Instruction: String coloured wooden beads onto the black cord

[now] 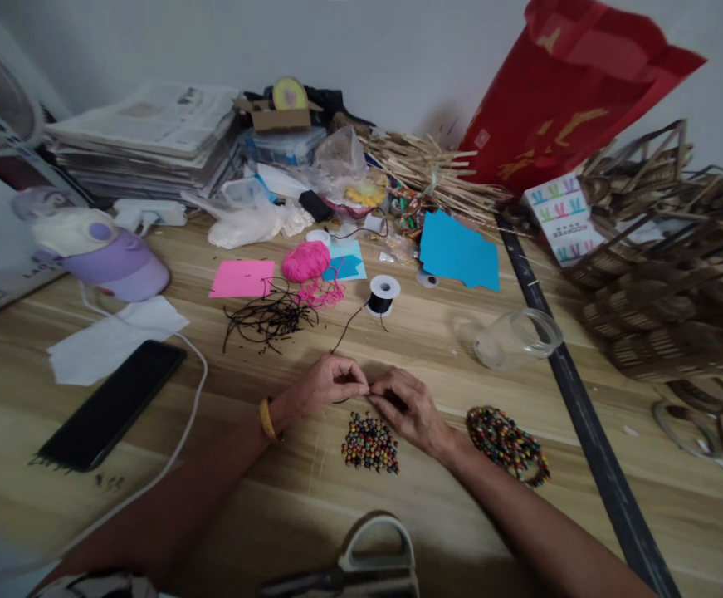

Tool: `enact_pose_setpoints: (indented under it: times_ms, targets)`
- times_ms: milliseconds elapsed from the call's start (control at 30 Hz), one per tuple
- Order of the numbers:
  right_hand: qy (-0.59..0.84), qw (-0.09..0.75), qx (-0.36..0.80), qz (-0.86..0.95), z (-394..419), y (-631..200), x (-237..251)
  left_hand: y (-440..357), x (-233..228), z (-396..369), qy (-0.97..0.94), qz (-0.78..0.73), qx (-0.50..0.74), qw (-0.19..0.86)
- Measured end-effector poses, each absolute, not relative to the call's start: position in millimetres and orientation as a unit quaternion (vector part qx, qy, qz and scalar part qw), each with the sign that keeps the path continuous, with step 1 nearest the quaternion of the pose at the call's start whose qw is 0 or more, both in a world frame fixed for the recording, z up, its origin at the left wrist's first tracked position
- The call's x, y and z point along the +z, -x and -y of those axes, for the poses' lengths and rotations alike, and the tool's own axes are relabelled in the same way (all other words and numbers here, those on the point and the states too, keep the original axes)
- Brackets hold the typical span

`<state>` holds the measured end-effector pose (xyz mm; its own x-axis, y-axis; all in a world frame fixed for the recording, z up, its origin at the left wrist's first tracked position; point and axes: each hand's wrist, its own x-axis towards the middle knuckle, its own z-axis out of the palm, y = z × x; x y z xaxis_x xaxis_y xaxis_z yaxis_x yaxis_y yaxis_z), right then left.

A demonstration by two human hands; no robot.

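Note:
My left hand [334, 382] and my right hand [408, 407] meet fingertip to fingertip over the wooden table. Both pinch a thin black cord [349, 329], which runs back toward a white spool [384, 296] wound with black cord. Whether a bead sits between the fingertips is too small to tell. Just below the hands lies a loose pile of small multicoloured beads [370, 443]. Right of my right wrist rests a heap of strung bead loops [508, 444]. Cut black cord pieces [267, 317] lie tangled beyond my left hand.
Scissors [377, 556] lie at the near edge. A black phone [115, 404] and white cable [196, 394] are at left. A clear jar [516, 339] lies at right, near woven baskets [666, 307]. Pink yarn [305, 262], blue paper [459, 251] and stacked newspapers [143, 141] sit farther back.

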<state>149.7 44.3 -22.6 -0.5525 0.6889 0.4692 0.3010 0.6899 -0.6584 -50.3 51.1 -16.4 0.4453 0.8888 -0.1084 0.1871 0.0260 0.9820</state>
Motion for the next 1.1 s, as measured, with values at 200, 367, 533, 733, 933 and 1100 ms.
enact_pose_setpoints:
  times_ms: [200,367,533,733,933,1100]
  targets:
    - [0.299,0.363,0.28,0.837,-45,-151,-21,50,-15,-50,-0.628,-0.435,0.298,0.572]
    - [0.306,0.358,0.289,0.833,-46,-152,-23,48,-15,-48,-0.629,-0.442,0.303,0.564]
    - [0.331,0.371,0.31,0.81,-46,-153,-22,45,-16,-45,-0.635,-0.459,0.328,0.527]
    - [0.348,0.404,0.336,0.776,-48,-153,-22,44,-8,-43,-0.768,-0.409,0.255,0.422]
    - [0.374,0.416,0.371,0.741,-50,-154,-24,44,-6,-39,-0.855,-0.363,0.189,0.319]
    - [0.404,0.422,0.431,0.688,-50,-153,-22,42,-6,-35,-0.878,-0.362,0.161,0.271]
